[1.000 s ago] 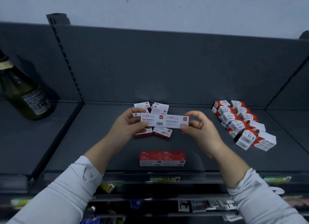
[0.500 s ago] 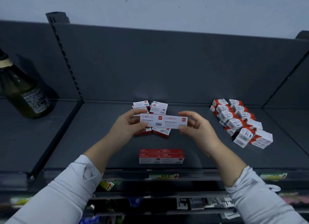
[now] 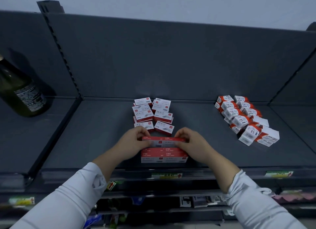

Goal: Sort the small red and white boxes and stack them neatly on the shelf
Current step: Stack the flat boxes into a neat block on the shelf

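Two small red and white boxes [image 3: 163, 141] are held end to end as one row, my left hand [image 3: 135, 143] pinching the left end and my right hand [image 3: 191, 144] pinching the right end. They hover just above a low stack of the same boxes [image 3: 164, 156] near the front edge of the grey shelf [image 3: 95, 139]. Behind the hands lies a loose heap of several more such boxes [image 3: 153, 115].
A second group of several red and white boxes [image 3: 244, 119] lies in rows at the right of the shelf. A dark green bottle [image 3: 20, 91] stands on the neighbouring shelf at the left. Lower shelves with price labels show below the front edge.
Both hands have brought the pair of boxes down and toward me, from above the loose heap to just over the front stack, and turned them so the red side faces up.
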Demonstrator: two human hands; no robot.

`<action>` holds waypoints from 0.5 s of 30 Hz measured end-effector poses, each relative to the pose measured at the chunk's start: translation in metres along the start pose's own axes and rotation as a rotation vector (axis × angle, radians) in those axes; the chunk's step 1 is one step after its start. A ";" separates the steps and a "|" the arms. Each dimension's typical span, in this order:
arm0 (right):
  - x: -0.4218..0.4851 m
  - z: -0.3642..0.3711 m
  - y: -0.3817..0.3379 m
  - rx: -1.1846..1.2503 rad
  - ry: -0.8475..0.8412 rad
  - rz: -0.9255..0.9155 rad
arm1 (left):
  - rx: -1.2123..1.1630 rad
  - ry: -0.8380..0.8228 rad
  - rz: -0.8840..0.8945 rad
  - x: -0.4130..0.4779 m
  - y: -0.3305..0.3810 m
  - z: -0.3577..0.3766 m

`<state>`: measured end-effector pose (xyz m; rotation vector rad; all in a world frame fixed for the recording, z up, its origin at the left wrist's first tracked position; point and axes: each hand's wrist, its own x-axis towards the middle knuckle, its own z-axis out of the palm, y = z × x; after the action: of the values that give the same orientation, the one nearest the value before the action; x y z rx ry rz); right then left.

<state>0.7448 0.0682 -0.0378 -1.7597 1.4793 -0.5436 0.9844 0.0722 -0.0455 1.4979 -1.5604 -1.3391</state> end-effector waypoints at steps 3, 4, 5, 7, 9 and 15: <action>0.001 0.001 0.006 -0.001 -0.025 0.009 | 0.035 -0.017 -0.001 -0.002 -0.003 0.002; 0.001 0.000 0.007 0.002 -0.036 0.005 | 0.038 -0.024 0.005 -0.003 -0.003 0.002; 0.001 -0.001 0.006 0.006 -0.059 0.001 | 0.036 -0.045 0.013 -0.003 -0.004 0.003; -0.002 -0.001 0.007 0.017 -0.140 -0.007 | 0.056 -0.116 0.022 -0.004 -0.009 0.003; -0.005 0.000 0.008 -0.003 -0.207 -0.019 | 0.194 -0.160 0.030 -0.006 -0.016 0.004; -0.010 0.007 0.015 -0.257 -0.148 -0.157 | 0.471 -0.077 0.159 -0.010 -0.020 0.011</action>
<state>0.7381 0.0793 -0.0523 -2.0815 1.3622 -0.3025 0.9835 0.0878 -0.0651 1.5567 -2.1025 -0.9911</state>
